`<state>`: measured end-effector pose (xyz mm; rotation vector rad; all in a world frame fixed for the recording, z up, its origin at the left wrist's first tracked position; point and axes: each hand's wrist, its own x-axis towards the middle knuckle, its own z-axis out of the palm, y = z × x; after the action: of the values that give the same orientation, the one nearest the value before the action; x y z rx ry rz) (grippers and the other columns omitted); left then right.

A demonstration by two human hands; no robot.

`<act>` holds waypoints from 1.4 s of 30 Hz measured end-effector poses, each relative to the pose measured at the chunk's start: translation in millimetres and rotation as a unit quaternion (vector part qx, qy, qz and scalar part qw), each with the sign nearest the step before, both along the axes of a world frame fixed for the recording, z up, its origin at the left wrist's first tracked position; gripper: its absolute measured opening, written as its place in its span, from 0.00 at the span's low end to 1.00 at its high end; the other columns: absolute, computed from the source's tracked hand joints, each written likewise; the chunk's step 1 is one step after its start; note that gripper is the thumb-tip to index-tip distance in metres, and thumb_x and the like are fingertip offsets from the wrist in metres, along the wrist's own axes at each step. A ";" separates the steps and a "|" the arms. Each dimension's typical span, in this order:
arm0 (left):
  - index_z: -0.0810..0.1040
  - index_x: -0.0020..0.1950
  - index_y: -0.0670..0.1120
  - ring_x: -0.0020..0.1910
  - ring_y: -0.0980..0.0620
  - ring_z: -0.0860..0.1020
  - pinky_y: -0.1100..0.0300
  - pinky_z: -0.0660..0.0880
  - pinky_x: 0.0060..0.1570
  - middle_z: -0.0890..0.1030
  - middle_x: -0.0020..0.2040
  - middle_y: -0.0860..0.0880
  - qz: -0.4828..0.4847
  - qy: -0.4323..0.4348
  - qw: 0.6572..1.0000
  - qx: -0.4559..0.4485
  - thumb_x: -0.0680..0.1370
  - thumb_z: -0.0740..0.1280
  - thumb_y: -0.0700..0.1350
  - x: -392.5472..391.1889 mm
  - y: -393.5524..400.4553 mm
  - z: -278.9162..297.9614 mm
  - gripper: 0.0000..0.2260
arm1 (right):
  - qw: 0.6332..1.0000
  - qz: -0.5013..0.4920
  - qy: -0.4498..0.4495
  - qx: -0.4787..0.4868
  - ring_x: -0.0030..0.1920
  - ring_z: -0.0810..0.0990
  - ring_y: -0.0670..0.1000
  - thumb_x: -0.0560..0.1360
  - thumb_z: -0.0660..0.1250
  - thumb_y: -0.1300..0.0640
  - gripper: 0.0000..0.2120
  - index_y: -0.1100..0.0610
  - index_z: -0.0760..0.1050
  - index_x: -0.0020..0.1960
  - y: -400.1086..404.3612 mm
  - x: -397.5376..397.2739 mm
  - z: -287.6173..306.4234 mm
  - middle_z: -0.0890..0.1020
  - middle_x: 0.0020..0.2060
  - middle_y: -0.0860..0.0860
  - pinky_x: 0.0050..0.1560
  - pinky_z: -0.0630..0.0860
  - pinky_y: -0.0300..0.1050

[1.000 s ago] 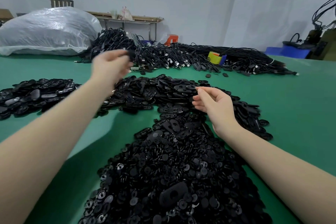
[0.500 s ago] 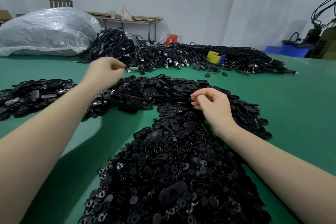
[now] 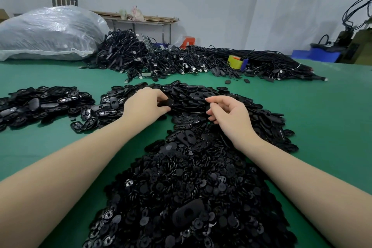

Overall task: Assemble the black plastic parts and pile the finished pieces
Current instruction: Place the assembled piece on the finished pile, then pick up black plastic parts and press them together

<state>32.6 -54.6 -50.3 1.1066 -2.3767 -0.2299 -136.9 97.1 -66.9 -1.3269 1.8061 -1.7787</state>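
A broad heap of small black round discs (image 3: pixel 181 197) fills the near table. Beyond it lies a heap of black oval shells (image 3: pixel 201 96). My left hand (image 3: pixel 145 104) rests on the left side of that heap and pinches one black oval shell (image 3: pixel 166 103) between thumb and fingers. My right hand (image 3: pixel 227 115) hovers over the heap's right side with curled fingers; whether they hold a small part is hidden. A separate pile of black oval pieces (image 3: pixel 40 102) lies at the left on the green table (image 3: pixel 322 117).
A long tangle of black cables (image 3: pixel 181 60) crosses the back of the table, with a yellow tape roll (image 3: pixel 234 61) among them. A large clear plastic bag (image 3: pixel 48 32) sits at the back left. Blue bins (image 3: pixel 316 54) stand at the far right.
My left hand has dropped from a raised spot at the back left down onto the oval-shell heap and now pinches a shell. My right hand stayed over the heap, its fingers curling.
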 end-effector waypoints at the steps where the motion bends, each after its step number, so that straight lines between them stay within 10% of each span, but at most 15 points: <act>1: 0.81 0.56 0.55 0.52 0.50 0.78 0.50 0.79 0.50 0.81 0.54 0.53 -0.005 0.028 1.000 0.013 0.75 0.73 0.54 -0.1 1.0 -0.7 0.11 | 1.000 0.001 0.001 0.002 0.36 0.81 0.39 0.79 0.63 0.63 0.12 0.49 0.82 0.50 0.4 0.4 0.3 0.84 0.33 0.43 0.37 0.74 0.30; 14: 0.81 0.38 0.64 0.38 0.66 0.81 0.75 0.74 0.40 0.82 0.39 0.68 -0.199 0.203 0.954 0.094 0.70 0.78 0.47 -21.8 43.1 -12.3 0.11 | 0.998 0.054 0.034 0.027 0.44 0.83 0.52 0.72 0.75 0.51 0.09 0.47 0.84 0.52 1.7 2.1 1.3 0.85 0.40 0.51 0.51 0.79 0.44; 30: 0.85 0.47 0.52 0.39 0.55 0.85 0.65 0.79 0.37 0.87 0.43 0.49 -0.238 0.326 0.841 0.361 0.78 0.71 0.42 -19.7 41.3 -9.8 0.05 | 0.998 0.040 -0.057 0.004 0.30 0.79 0.42 0.74 0.73 0.49 0.05 0.49 0.84 0.42 2.1 1.7 4.4 0.85 0.33 0.48 0.32 0.73 0.32; 42: 0.84 0.50 0.53 0.41 0.55 0.85 0.65 0.79 0.39 0.87 0.45 0.50 -0.236 0.307 0.835 0.391 0.79 0.69 0.45 -19.7 39.2 -9.4 0.04 | 0.997 0.048 -0.062 -0.005 0.32 0.81 0.43 0.70 0.77 0.54 0.03 0.46 0.85 0.39 6.1 3.6 6.9 0.86 0.37 0.48 0.33 0.75 0.33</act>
<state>12.9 -15.4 -59.7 0.5479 -1.8985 -1.5845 -133.3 103.2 -60.0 -1.2553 1.6432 -1.7793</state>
